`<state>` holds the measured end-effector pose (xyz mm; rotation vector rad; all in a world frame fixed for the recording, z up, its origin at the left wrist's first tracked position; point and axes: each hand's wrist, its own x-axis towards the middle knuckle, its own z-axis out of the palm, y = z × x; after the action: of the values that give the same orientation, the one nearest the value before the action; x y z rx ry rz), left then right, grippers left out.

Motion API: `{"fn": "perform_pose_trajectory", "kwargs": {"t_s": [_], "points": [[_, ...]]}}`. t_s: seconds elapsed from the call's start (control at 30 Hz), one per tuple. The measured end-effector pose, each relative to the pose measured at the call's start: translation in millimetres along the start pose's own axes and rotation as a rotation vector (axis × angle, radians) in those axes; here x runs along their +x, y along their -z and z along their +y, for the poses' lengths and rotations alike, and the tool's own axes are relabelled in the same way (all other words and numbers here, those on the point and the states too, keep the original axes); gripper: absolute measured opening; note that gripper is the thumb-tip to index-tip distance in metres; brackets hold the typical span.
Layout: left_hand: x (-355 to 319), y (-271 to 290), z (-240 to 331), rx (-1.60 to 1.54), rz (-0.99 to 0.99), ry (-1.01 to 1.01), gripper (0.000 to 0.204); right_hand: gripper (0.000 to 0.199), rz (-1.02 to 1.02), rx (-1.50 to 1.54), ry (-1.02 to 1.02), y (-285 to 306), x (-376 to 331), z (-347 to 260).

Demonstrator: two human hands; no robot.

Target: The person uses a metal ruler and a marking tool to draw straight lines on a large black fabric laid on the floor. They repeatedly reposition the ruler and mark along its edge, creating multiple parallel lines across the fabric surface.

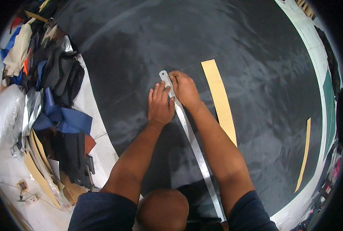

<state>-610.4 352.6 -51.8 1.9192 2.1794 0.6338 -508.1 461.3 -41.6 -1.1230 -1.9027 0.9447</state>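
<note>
A long steel ruler (193,144) lies on a large black sheet (129,50), running from near the middle down toward my body. My left hand (160,104) rests flat near the ruler's far, holed end, fingers stretched out and pressing on its edge. Just right of that end, my right hand (183,89) is closed in a pinch against the sheet beside the ruler. Whatever its fingers hold is hidden. To the right of my right forearm lies a wide yellow strip (220,98), its lower part covered by the arm. Faint lines mark the sheet.
A narrow yellow strip (305,154) lies near the sheet's right edge. Piled at the left are dark material scraps (62,73), a blue piece (65,117), clear plastic wrap (6,117) and yellowish strips (40,179). A pale floor (102,148) shows beyond the sheet.
</note>
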Motion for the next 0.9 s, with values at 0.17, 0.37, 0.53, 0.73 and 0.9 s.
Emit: {"fn": "perform_pose_trajectory", "kwargs": {"t_s": [0.17, 0.37, 0.53, 0.73, 0.9], "points": [[0, 3, 1, -0.016, -0.003, -0.015, 0.046, 0.017, -0.022, -0.028, -0.055, 2, 1, -3], [2, -4, 1, 0.007, 0.030, -0.031, 0.045, 0.017, -0.192, -0.217, 0.072, 27, -16, -10], [-4, -8, -5, 0.041, 0.116, -0.067, 0.043, 0.020, -0.281, -0.227, 0.074, 86, -145, -25], [-2, -9, -3, 0.036, 0.072, -0.065, 0.045, 0.018, -0.341, -0.265, -0.019, 137, -242, -37], [-3, -6, -11, 0.077, 0.004, -0.053, 0.047, 0.020, -0.168, -0.211, 0.045, 76, -161, -27]]}}
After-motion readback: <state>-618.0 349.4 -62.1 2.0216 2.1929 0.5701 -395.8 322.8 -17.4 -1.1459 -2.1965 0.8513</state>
